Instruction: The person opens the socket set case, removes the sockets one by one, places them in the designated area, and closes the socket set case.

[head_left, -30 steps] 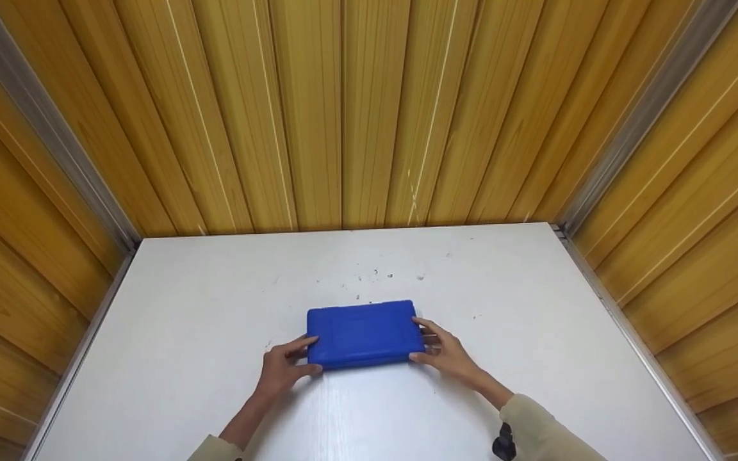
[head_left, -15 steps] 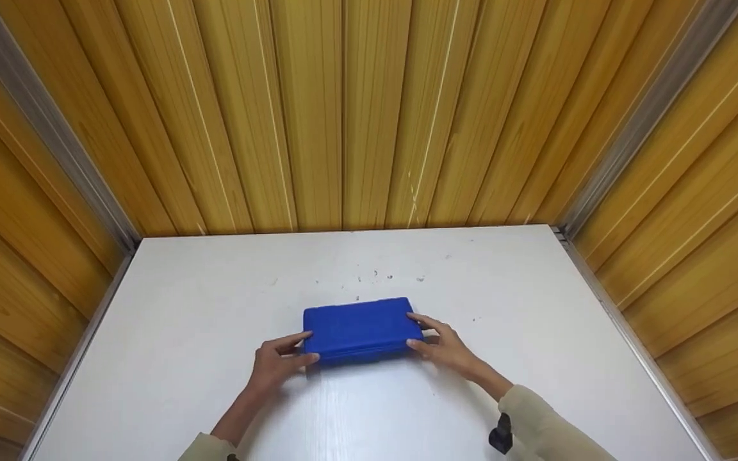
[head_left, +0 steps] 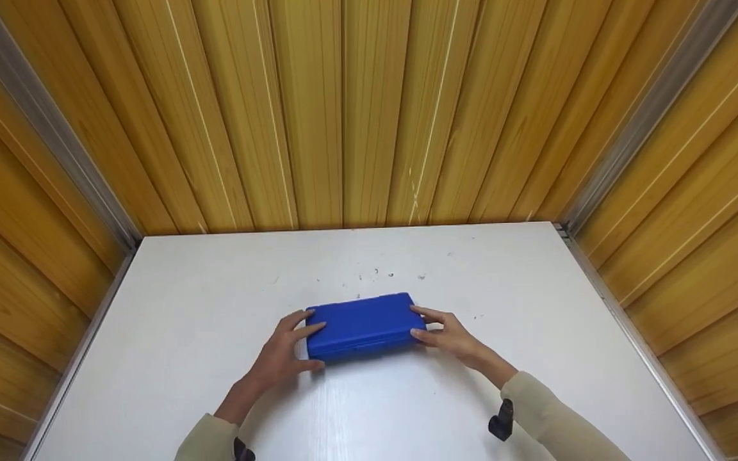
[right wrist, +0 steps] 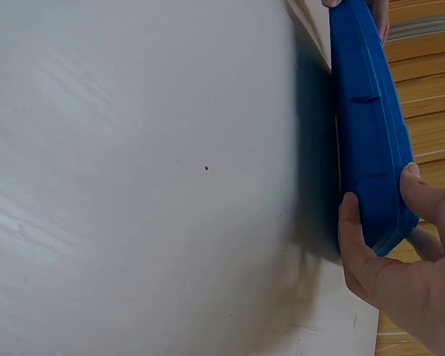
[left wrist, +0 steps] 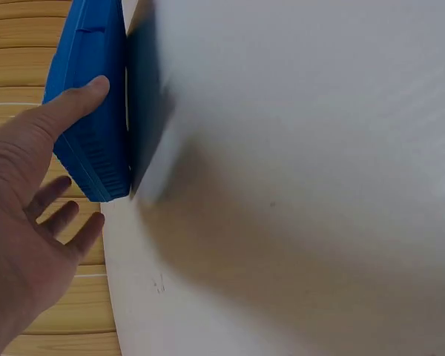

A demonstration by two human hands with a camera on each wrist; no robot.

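Note:
A closed blue plastic case [head_left: 362, 325] is held between my two hands over the white table, slightly angled with its right end farther back. Its front side, with a seam and latches, shows in both wrist views. My left hand [head_left: 280, 351] holds the left end, with fingertips on the top and the thumb [left wrist: 78, 104] on the front side. At the right end, my right hand [head_left: 455, 337] grips the corner between thumb and fingers [right wrist: 354, 222]. What the case contains is hidden.
The white table [head_left: 170, 333] bears small dark marks behind the case. Yellow wood-look panels [head_left: 369, 128] rise at the back and both sides, with grey metal strips at the corners. Black wrist straps [head_left: 502, 419] show at the sleeves.
The case has tilted and turned slightly, its right end moving back, and more of its front side shows. My left-hand fingers have shifted farther onto the top; the right hand has moved slightly back.

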